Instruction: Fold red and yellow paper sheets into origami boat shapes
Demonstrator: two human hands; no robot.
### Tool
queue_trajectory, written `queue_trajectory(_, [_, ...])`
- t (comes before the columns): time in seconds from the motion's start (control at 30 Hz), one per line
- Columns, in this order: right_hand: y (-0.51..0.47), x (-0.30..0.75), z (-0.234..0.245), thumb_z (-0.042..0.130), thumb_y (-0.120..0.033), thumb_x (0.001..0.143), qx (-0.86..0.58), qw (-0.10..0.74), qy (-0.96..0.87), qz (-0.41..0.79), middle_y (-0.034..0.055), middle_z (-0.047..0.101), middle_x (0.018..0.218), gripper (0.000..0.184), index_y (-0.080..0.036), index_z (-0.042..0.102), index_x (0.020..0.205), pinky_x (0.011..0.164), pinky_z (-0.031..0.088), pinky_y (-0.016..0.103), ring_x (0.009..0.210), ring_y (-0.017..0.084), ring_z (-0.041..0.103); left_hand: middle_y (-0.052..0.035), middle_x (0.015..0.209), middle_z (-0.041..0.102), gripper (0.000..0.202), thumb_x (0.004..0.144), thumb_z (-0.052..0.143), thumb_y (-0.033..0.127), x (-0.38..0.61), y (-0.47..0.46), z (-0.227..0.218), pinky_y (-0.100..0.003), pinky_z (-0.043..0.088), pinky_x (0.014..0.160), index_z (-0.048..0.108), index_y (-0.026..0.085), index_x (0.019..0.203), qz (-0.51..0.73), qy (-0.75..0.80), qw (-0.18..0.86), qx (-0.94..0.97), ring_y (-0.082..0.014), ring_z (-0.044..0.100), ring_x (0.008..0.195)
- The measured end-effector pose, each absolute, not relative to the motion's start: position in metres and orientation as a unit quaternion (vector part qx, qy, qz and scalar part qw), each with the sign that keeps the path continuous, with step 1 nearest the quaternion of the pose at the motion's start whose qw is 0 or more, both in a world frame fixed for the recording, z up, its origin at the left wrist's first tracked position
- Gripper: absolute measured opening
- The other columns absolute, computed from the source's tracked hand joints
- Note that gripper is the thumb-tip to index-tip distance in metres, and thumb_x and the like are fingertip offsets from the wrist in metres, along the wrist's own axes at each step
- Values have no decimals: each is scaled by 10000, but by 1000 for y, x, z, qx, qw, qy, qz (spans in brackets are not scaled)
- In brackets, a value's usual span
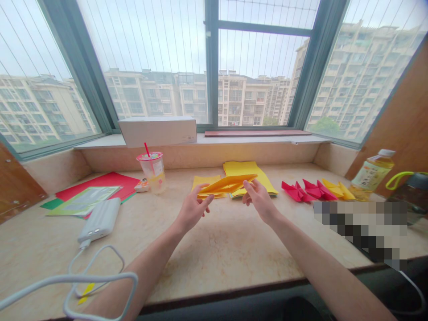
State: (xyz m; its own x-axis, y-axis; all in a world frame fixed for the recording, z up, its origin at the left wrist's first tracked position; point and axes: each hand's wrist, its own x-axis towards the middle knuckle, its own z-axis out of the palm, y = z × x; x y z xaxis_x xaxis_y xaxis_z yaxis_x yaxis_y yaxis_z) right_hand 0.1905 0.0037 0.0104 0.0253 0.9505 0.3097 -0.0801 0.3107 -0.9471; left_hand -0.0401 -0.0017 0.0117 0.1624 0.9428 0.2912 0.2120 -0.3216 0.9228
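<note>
A folded sheet of yellow paper (230, 183) is held up above the counter between my two hands. My left hand (195, 206) pinches its left end, thumb on the near side. My right hand (256, 198) grips the right end between thumb and fingers. The paper's layers part a little along the middle. Behind it lie a stack of yellow sheets (249, 169) and a smaller yellow piece (203, 180) on the counter. To the right sit two red folded paper shapes (296, 191) and a yellow one (337, 189).
A drink cup with a straw (154, 174) stands at back left, near red paper (110, 180). A white power bank (100, 218) trails a cable (100, 277) front left. A bottle (372, 174) stands right. A white box (158, 131) rests on the windowsill.
</note>
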Motion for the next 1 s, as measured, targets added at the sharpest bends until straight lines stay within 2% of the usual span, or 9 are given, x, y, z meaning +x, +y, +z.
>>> queue_trajectory(0.17, [3,190,9,597,-631,819,-415,570,-549,449,83,684,987,494,-147,645,906,435,398,223,478,70,566,-54,1028,618,498,790,690,506,-39,-3,21,-174,434,375,533,183,1134,545,438,427,573,-62,596,485])
queue_trajectory(0.33, [0,186,8,564,-649,838,-404,505,-590,484,136,725,972,560,-105,688,882,432,382,227,467,84,583,-82,1041,645,452,859,597,554,-37,-5,22,-211,503,437,521,189,1113,525,422,534,512,-90,635,523])
queue_trajectory(0.53, [-10,183,9,483,-658,888,-345,369,-688,521,100,728,846,594,-110,713,874,453,388,211,495,94,604,-65,993,689,306,922,560,418,-36,-4,23,-254,575,666,531,190,1124,540,377,592,465,-131,687,734])
queue_trajectory(0.67, [-17,181,9,521,-601,901,-301,304,-720,546,55,718,838,501,-153,721,1002,466,379,193,523,90,619,-58,1012,684,301,919,572,348,-34,-6,23,-227,555,672,533,192,1173,528,378,621,440,-125,676,773])
queue_trajectory(0.77, [-18,178,5,587,-573,870,-310,291,-721,547,51,725,865,466,-168,714,1062,444,358,190,493,80,592,-33,976,678,411,890,626,369,-31,-9,19,-220,543,686,499,216,1249,498,386,639,442,-112,663,748])
queue_trajectory(0.93, [-18,174,2,579,-544,877,-345,319,-719,512,41,708,780,447,-159,711,1064,430,382,198,465,81,549,-30,958,688,336,861,655,391,-26,-15,14,-246,526,781,572,185,1113,479,339,648,485,-137,673,826])
queue_trajectory(1.0, [-19,172,3,578,-531,881,-363,341,-715,491,24,686,703,428,-151,706,1032,429,398,203,441,82,523,-43,972,699,338,869,630,398,-24,-17,15,-265,523,782,578,179,1121,488,317,651,488,-161,680,847])
